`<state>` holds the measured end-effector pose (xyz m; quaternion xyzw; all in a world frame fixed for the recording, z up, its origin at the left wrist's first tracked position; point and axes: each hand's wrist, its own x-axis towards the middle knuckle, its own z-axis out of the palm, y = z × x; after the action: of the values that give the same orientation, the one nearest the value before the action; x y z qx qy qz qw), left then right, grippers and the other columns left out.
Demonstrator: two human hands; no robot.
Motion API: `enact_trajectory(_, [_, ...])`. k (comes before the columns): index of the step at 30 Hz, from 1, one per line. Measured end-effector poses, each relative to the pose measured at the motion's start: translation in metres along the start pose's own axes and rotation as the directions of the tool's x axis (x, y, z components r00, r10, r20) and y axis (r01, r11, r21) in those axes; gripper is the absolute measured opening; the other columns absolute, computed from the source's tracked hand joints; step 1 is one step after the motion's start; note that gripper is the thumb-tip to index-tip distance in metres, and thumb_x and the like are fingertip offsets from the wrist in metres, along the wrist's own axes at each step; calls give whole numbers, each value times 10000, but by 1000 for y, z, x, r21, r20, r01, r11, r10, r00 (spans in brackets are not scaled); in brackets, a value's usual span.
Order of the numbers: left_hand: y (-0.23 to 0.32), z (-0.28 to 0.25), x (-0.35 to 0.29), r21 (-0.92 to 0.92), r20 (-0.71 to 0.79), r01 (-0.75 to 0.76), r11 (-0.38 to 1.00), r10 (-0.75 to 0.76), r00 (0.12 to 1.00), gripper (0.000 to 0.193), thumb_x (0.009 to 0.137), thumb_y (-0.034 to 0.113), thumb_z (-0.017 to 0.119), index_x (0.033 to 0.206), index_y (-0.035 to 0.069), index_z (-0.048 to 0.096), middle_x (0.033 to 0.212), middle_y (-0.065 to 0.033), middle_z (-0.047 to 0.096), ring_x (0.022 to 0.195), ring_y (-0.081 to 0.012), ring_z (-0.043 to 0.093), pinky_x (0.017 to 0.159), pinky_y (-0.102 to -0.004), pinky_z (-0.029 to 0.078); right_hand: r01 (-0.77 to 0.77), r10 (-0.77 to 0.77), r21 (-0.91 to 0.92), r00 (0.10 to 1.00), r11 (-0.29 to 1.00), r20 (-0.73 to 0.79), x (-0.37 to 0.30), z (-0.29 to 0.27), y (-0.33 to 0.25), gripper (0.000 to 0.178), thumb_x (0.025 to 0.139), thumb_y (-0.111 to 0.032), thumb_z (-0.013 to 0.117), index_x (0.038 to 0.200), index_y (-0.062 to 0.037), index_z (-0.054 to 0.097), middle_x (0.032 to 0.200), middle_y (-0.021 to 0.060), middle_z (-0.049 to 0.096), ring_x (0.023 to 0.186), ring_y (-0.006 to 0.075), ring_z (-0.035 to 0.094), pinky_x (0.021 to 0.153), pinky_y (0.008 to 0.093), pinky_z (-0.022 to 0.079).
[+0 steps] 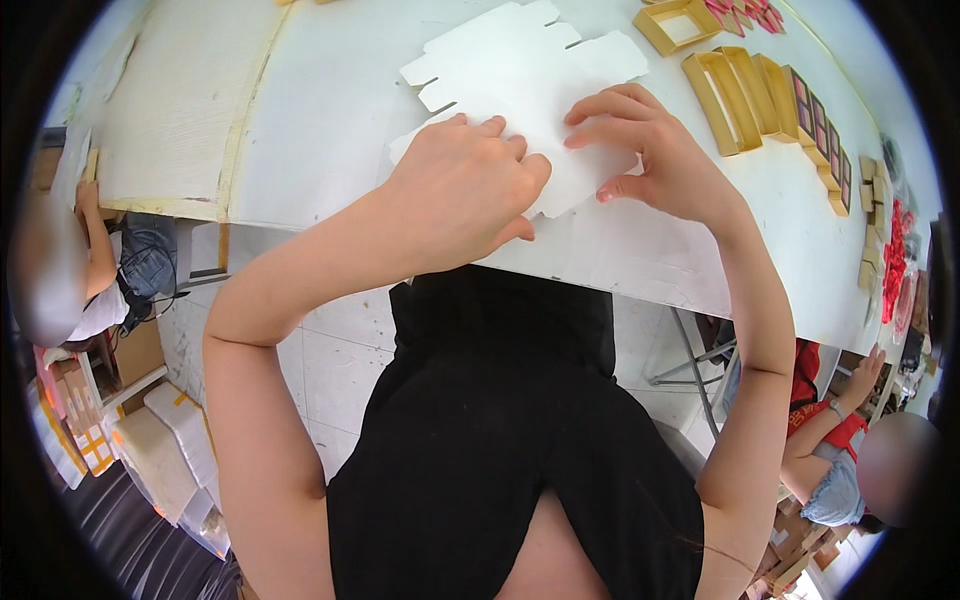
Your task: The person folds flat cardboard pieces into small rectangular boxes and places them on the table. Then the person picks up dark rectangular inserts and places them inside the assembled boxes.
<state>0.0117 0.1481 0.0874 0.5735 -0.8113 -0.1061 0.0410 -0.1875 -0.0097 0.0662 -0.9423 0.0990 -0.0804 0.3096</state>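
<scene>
A flat white die-cut cardboard sheet [500, 65] with slotted tabs lies on the white table in front of me. My left hand [465, 185] rests palm down over its near left part, fingers a little bent and apart, thumb out toward the table edge. To the right, my right hand [660, 160] is curved over the sheet's right side. Its fingers and thumb stand apart, with nothing visible between them. Both hands cover parts of the near edge of the sheet.
Gold open box frames [722, 100] stand at the right, beside a row of boxes with dark pink windows [818, 125]. Red and pink pieces [745, 15] lie at the far right. A person [95, 250] is at the left, another [835, 450] at the lower right.
</scene>
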Motion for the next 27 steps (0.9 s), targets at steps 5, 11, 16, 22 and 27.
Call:
enact_trajectory(5, [-5,-8,-2,-36,75,19,999,-16,997,416,769,332,818,1031,46,666,1034,-120,705,1099,-334,647,970,-463,513,18,-18,1,997,1000,70,5,-14,4,343,715,-55,829,1047,-85,746,1188,22,671,1204,249,538,951,359,518])
enact_trajectory(11, [-1,-7,2,-217,-66,126,968,-144,987,238,853,270,757,941,58,697,833,-107,706,756,-299,665,686,-371,527,-91,92,-7,989,996,113,24,-21,6,128,877,-165,733,918,-46,759,990,100,712,1033,264,622,801,366,526])
enact_trajectory(16, [-26,16,10,-571,-159,246,783,-400,903,155,914,199,693,913,44,684,743,-87,677,596,-261,635,582,-336,499,79,-193,-431,954,899,-228,36,2,-15,210,803,-181,778,979,-78,725,1038,71,689,1030,280,621,827,368,509])
enact_trajectory(22, [-18,34,6,-205,-410,213,955,-282,867,212,882,265,721,847,64,663,726,-69,596,618,-243,605,577,-331,491,334,-455,-453,870,827,-190,17,28,13,254,767,-108,753,1010,-70,690,1052,54,667,1001,253,643,806,348,540])
enact_trajectory(27, [-16,34,5,-75,-569,110,991,-133,812,171,872,252,728,893,85,692,820,-39,623,710,-250,626,616,-338,508,269,-386,-440,900,857,-202,29,26,2,172,778,-38,686,948,-59,666,1021,26,668,959,233,642,767,346,542])
